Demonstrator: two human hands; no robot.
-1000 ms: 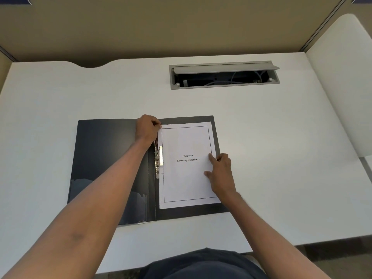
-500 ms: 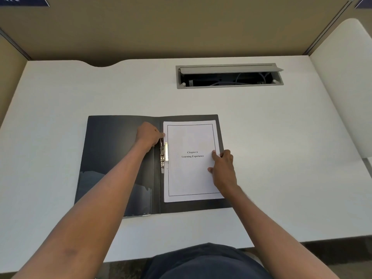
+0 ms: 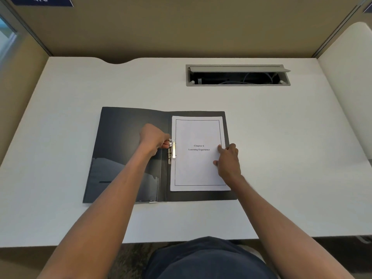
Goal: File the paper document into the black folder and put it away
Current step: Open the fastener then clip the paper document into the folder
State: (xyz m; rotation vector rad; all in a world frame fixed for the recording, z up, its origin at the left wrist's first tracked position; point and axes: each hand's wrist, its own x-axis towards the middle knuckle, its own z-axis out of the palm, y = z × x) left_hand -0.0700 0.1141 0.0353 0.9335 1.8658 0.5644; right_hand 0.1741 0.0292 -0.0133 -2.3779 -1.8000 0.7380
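Observation:
A black folder (image 3: pixel 124 141) lies open flat on the white desk (image 3: pixel 281 158). A white paper document (image 3: pixel 197 170) titled "Chapter 6 Learning Experience" rests on the folder's right half. Its left edge sits under a metal clip (image 3: pixel 172 151) at the spine. My left hand (image 3: pixel 154 138) pinches the top of that clip with closed fingers. My right hand (image 3: pixel 228 160) presses its fingers flat on the document's right edge, holding the sheet down.
A grey cable tray (image 3: pixel 237 75) with its lid raised is set into the desk at the back right. Beige partition walls (image 3: pixel 181 27) close the desk at the back and left. A white curved panel (image 3: pixel 350 77) stands on the right.
My left hand has slid down from the document's top left corner to the metal clip and closed on it. My right hand has stayed on the document's right edge. The camera has tilted.

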